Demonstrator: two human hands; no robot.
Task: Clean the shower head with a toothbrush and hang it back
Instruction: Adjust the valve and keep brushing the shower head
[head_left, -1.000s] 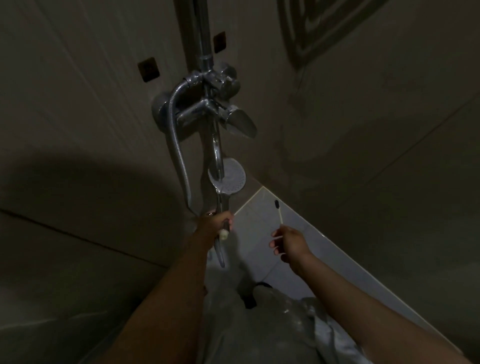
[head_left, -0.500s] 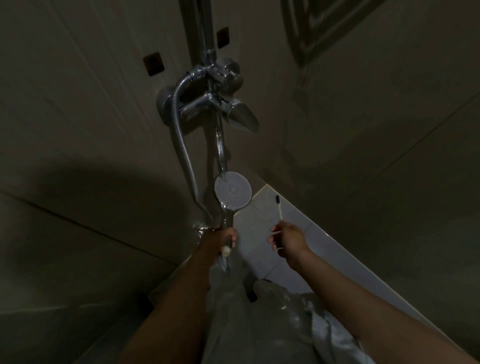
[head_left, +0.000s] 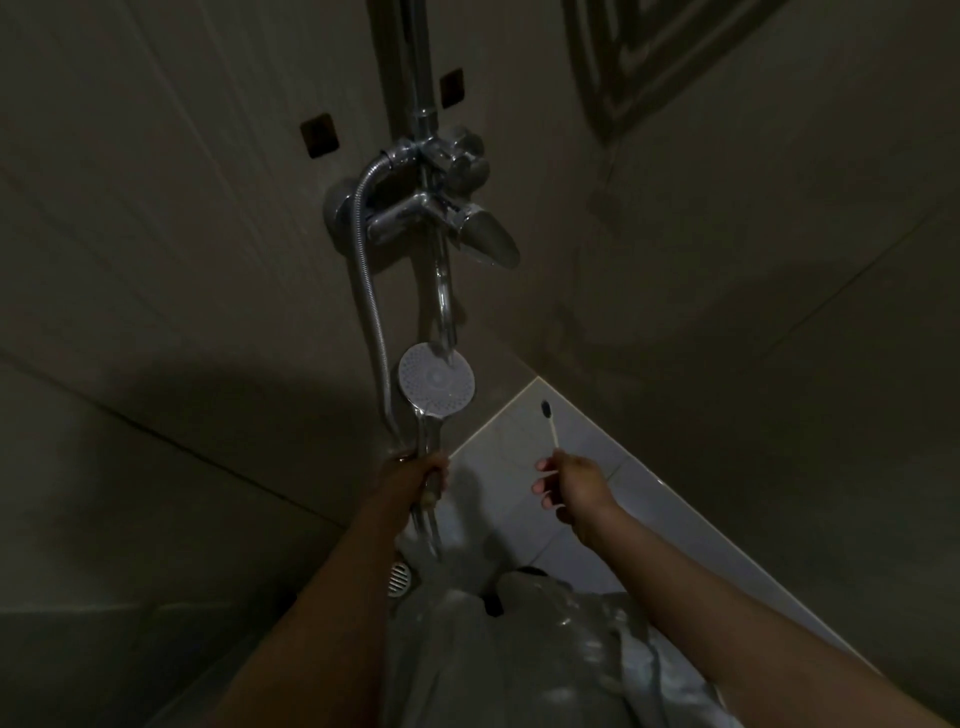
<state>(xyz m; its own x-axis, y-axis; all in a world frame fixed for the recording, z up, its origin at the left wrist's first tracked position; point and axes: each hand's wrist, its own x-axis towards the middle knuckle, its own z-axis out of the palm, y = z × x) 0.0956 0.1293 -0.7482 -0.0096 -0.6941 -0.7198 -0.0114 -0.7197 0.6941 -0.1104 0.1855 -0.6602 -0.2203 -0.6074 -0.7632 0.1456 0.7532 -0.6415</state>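
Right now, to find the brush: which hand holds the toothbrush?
The right hand holds the toothbrush; the left hand grips the shower head handle.

I hold the round chrome shower head (head_left: 436, 383) upright at frame centre, face toward me; my slim white dark-bristled toothbrush (head_left: 549, 427) stands just right, apart.
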